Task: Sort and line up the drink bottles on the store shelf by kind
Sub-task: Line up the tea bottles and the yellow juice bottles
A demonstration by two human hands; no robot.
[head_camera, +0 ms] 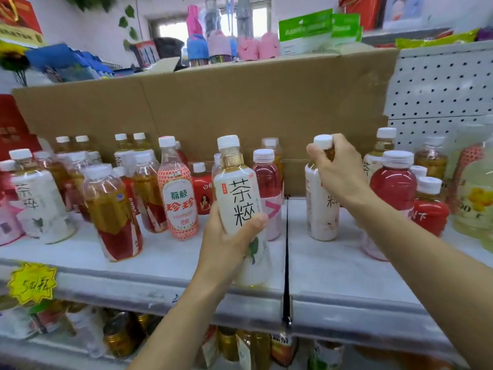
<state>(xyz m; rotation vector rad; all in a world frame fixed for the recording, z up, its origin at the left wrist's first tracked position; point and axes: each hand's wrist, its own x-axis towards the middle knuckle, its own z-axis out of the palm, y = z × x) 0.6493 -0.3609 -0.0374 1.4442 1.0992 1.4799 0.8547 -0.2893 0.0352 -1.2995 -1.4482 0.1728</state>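
Mid-sort, pairing matching tea. Gripping white tea bottle (pixel 240 193) around body with left hand (pixel 224 247), at shelf (pixel 160 252) front. Pinching neck of second white tea bottle (pixel 318 220) with right hand (pixel 338 169), upright on shelf. Next, probably: standing both side by side, labels forward.

Big cardboard box (pixel 213 108) fills the back. Right of it there's a white pegboard (pixel 440 89). On top of it sit pink and blue cups (pixel 224 44) plus green packs (pixel 306 30). Just left of it are red boxes (pixel 13 129), and well below its left end there's a yellow star tag (pixel 32 283).
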